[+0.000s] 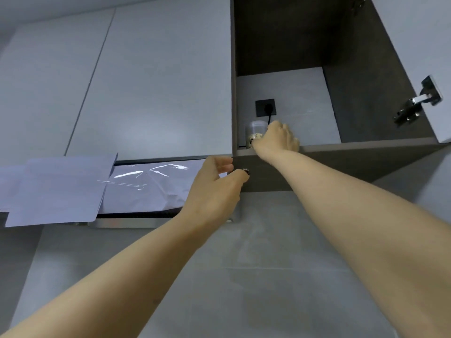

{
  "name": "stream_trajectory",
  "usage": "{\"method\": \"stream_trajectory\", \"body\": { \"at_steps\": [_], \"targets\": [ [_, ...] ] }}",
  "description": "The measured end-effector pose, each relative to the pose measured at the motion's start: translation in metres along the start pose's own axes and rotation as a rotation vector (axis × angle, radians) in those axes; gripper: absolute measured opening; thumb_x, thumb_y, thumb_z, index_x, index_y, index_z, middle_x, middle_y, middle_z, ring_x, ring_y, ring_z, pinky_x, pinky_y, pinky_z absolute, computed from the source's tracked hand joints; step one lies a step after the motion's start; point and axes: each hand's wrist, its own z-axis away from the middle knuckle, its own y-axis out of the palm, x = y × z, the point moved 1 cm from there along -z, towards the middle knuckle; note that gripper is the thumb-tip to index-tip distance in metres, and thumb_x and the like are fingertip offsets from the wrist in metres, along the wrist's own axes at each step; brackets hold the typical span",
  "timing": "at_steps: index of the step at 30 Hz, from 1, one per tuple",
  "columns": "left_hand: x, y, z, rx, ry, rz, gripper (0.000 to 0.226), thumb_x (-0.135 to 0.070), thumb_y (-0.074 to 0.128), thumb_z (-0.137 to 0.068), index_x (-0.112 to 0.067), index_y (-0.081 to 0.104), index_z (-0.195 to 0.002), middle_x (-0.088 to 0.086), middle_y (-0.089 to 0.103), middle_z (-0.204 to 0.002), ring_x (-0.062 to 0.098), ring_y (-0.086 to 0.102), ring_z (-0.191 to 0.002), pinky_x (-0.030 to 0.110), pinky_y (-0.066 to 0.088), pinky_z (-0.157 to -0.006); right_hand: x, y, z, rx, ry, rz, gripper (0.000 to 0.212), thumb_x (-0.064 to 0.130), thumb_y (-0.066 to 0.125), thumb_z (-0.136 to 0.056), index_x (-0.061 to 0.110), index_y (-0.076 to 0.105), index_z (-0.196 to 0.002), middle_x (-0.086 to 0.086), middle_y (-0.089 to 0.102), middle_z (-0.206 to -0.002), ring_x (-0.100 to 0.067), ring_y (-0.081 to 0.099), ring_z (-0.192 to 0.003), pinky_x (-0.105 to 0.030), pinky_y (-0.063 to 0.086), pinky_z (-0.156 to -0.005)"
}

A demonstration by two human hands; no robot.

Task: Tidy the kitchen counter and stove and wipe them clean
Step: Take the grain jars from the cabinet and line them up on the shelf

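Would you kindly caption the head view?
Right hand grips a clear plastic jar inside the open grey wall cabinet; left hand hangs open below.

The open cabinet [341, 69] has plenty of room inside: its shelf [317, 140] is bare to the right of the right hand [278, 140], and the space above is free up to the top. On the left, a clear jar [253, 132] stands against the side wall, with a black socket [265, 107] and plug cord just behind it. The swung-out door [439, 69] and its hinge [415, 103] bound the right edge. Left of the opening, closed doors [151, 81] block the way.
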Motion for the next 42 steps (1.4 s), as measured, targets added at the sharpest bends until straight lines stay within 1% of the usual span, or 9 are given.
{"method": "stream_trajectory", "body": {
  "at_steps": [2,4,9,15,25,29,32,36,42],
  "targets": [
    [0.002,0.000,0.009,0.039,-0.005,0.016,0.032,-0.011,0.060,-0.090,-0.021,0.055,-0.120,-0.002,0.064,-0.113,0.014,0.063,-0.101,0.034,0.057,-0.084,-0.005,-0.016,0.019,-0.060,-0.059,-0.309,0.026,0.020,0.059,-0.090,0.015,0.053,-0.115,-0.005,0.054,-0.120,-0.017,0.054,-0.101,-0.016,0.041,-0.070],
    [0.004,-0.001,0.020,0.048,0.017,0.017,0.029,-0.009,0.061,-0.089,-0.021,0.058,-0.116,0.000,0.069,-0.104,0.015,0.066,-0.097,0.031,0.056,-0.078,-0.009,-0.035,0.046,-0.075,-0.122,-0.427,0.013,0.013,0.058,-0.089,0.017,0.057,-0.101,-0.002,0.059,-0.109,-0.009,0.054,-0.088,-0.006,0.035,-0.059],
    [0.022,0.011,0.073,0.184,-0.006,0.011,0.019,-0.009,0.061,-0.090,-0.021,0.063,-0.104,-0.002,0.076,-0.085,0.004,0.070,-0.083,0.025,0.053,-0.076,-0.037,-0.077,0.138,0.047,-0.313,-0.336,0.006,0.009,0.062,-0.082,0.014,0.065,-0.085,0.003,0.066,-0.081,-0.008,0.059,-0.074,-0.013,0.046,-0.063],
    [0.061,0.034,0.143,0.287,-0.194,0.118,0.018,-0.004,0.059,-0.090,-0.016,0.065,-0.101,0.000,0.074,-0.081,0.009,0.071,-0.086,0.031,0.052,-0.079,-0.082,-0.109,0.218,0.156,-0.113,-0.275,0.011,0.008,0.062,-0.081,0.019,0.065,-0.079,0.012,0.065,-0.076,-0.005,0.061,-0.073,-0.015,0.047,-0.065],
    [0.134,0.097,0.270,0.431,-0.514,0.228,0.022,0.001,0.053,-0.091,-0.014,0.064,-0.103,0.007,0.074,-0.088,0.006,0.070,-0.085,0.023,0.049,-0.071,-0.171,-0.161,0.362,0.292,0.274,-0.191,0.010,0.009,0.065,-0.081,0.019,0.066,-0.080,0.013,0.066,-0.079,0.000,0.061,-0.076,-0.006,0.042,-0.067],
    [0.165,0.131,0.332,0.557,-0.637,0.242,0.023,0.001,0.055,-0.091,-0.015,0.063,-0.104,0.008,0.073,-0.087,0.005,0.069,-0.086,0.018,0.049,-0.070,-0.218,-0.185,0.422,0.401,0.509,-0.122,0.010,0.011,0.064,-0.083,0.020,0.067,-0.082,0.015,0.067,-0.083,0.002,0.061,-0.076,-0.005,0.043,-0.068],
    [0.187,0.160,0.385,0.659,-0.725,0.229,0.024,0.000,0.058,-0.089,-0.018,0.062,-0.105,0.007,0.073,-0.090,0.007,0.068,-0.087,0.025,0.050,-0.078,-0.255,-0.208,0.471,0.445,0.687,-0.052,0.012,0.010,0.064,-0.082,0.021,0.069,-0.081,0.018,0.067,-0.079,0.006,0.061,-0.073,-0.002,0.042,-0.064],
    [0.210,0.199,0.454,0.811,-0.837,0.164,0.033,-0.022,0.061,-0.072,-0.029,0.059,-0.105,-0.009,0.071,-0.090,0.012,0.066,-0.090,0.030,0.051,-0.083,-0.298,-0.236,0.526,0.534,0.885,0.065,0.013,0.012,0.063,-0.082,0.024,0.069,-0.081,0.014,0.068,-0.082,0.002,0.063,-0.079,-0.011,0.046,-0.071],
    [0.243,0.243,0.533,1.012,-0.932,0.042,0.037,-0.015,0.072,-0.078,-0.023,0.054,-0.109,-0.007,0.060,-0.107,0.006,0.060,-0.093,0.018,0.049,-0.078,-0.330,-0.263,0.571,0.616,0.985,0.171,0.013,0.011,0.063,-0.083,0.021,0.070,-0.086,0.013,0.068,-0.085,-0.001,0.061,-0.076,-0.004,0.040,-0.061]
  ]
}}
